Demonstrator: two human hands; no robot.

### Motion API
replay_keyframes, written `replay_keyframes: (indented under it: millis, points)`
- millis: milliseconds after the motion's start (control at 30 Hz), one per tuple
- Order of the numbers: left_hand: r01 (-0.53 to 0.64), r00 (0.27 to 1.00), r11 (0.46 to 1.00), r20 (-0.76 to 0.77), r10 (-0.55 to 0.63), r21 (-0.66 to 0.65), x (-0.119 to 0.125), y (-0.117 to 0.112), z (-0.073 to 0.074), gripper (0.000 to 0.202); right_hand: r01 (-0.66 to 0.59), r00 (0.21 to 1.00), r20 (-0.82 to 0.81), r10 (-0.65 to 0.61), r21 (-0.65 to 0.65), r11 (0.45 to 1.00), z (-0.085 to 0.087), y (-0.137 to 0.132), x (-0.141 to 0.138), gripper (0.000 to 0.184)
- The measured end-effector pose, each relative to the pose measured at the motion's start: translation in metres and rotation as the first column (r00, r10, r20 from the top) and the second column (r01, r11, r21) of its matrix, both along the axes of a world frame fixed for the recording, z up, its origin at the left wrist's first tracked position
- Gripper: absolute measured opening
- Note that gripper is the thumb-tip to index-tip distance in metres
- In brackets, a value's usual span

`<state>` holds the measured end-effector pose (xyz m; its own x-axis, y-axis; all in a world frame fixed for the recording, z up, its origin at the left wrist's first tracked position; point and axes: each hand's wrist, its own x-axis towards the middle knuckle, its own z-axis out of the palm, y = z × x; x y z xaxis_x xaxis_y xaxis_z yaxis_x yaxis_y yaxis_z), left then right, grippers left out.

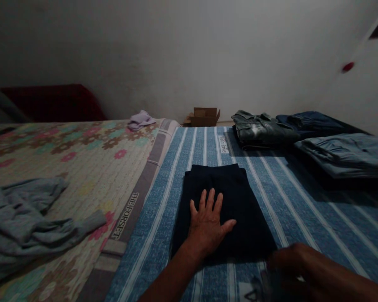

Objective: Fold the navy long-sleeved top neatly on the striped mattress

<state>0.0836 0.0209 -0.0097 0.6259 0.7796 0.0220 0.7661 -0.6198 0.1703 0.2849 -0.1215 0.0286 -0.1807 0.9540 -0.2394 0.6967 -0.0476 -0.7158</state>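
Observation:
A dark navy garment (233,197), folded into a neat rectangle, lies on the blue striped sheet. My left hand (206,226) rests flat on top of it, fingers spread. At the lower right, my right hand (297,266) hovers by the garment's near right corner. Motion blurs this hand and its fingers are in shadow, so whether it holds anything cannot be made out.
Folded clothes lie at the right: a dark grey-green garment (264,130), dark blue jeans (318,121) and light blue jeans (349,153). On the floral cover (82,176) are a grey garment (28,222) and a lilac cloth (140,120). Cardboard boxes (204,117) stand behind.

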Motion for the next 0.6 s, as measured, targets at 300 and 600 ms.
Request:
replay_keyframes:
  millis: [300, 600]
  points:
    - [-0.199, 0.959, 0.98, 0.205, 0.196, -0.005, -0.03, 0.011, 0.018, 0.054, 0.406, 0.864, 0.157, -0.479, 0.347, 0.845, -0.016, 0.076, 0.002, 0.038]
    - [-0.521, 0.777, 0.819, 0.263, 0.572, -0.24, -0.062, 0.026, 0.018, 0.044, 0.606, 0.708, -0.242, -0.664, -0.275, 0.746, -0.032, 0.133, 0.019, 0.043]
